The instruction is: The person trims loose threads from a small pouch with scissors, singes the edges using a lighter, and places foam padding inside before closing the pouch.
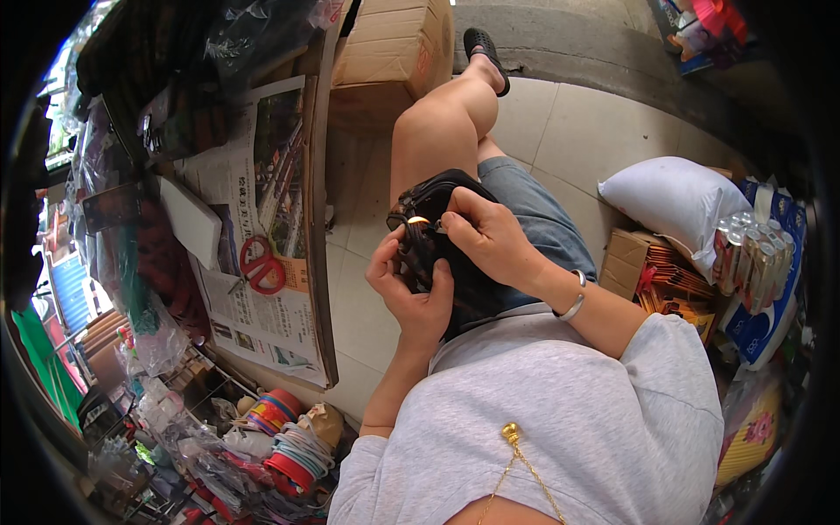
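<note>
A dark, shiny black bag [451,188] rests on my lap, its folds bunched up between my hands. My left hand [416,293] is curled around its near left side, thumb up on the black material and fingers underneath. Above it, my right hand [490,234] pinches a small metallic piece at the bag's edge, thumb against index finger. Between the two hands shows a small bright yellow-white spot [418,222]; whether it is a flame or a gleam on metal I cannot tell. A silver bangle [574,296] circles my right wrist.
Left stands a table covered with newspaper [232,306], bearing red-handled scissors [262,265] and a flat white object [191,221]. A cardboard box [385,52] is ahead. At right are a stuffed white sack [674,203], packed cans [752,254] and a carton [625,262]. Tape rolls and goods crowd the lower left.
</note>
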A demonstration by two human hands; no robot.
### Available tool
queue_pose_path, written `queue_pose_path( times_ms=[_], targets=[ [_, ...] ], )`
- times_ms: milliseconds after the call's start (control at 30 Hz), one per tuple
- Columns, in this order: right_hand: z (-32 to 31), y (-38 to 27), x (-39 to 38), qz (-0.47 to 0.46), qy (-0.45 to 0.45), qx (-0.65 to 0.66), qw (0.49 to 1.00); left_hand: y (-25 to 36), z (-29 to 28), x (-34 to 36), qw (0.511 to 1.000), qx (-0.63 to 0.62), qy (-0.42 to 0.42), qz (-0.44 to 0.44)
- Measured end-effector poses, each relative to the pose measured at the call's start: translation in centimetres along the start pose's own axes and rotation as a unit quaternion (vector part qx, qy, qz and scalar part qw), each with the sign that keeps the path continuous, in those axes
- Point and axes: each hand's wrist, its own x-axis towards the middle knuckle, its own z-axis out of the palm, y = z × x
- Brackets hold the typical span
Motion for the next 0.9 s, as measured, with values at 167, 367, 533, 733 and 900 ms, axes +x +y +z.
queue_pose_path(
  times_ms=[167, 367, 533, 733, 900],
  targets=[
    [-0.16, -0.08, -0.14, 0.001, -0.005, 0.002, 1.0, 0.1, 0.01, 0.0, 1.0, 0.001, 0.0, -0.005],
    [-0.15, 0.22, -0.19, 0.002, -0.007, 0.013, 1.0, 0.05, -0.02, 0.04, 1.0, -0.002, -0.002, -0.004],
    [-0.11, 0.81, -0.24, -0.004, -0.009, 0.088, 0.996, 0.37, 0.06, 0.18, 1.0, -0.019, 0.002, -0.023],
    [-0.33, 0.58, -0.35, -0.008, -0.026, 0.081, 0.996, 0.08, 0.0, 0.26, 1.0, -0.014, 0.005, -0.02],
    [-0.69, 0.32, -0.41, -0.007, -0.036, 0.066, 0.997, 0.1, 0.05, 0.27, 0.999, -0.014, -0.002, -0.032]
  ],
)
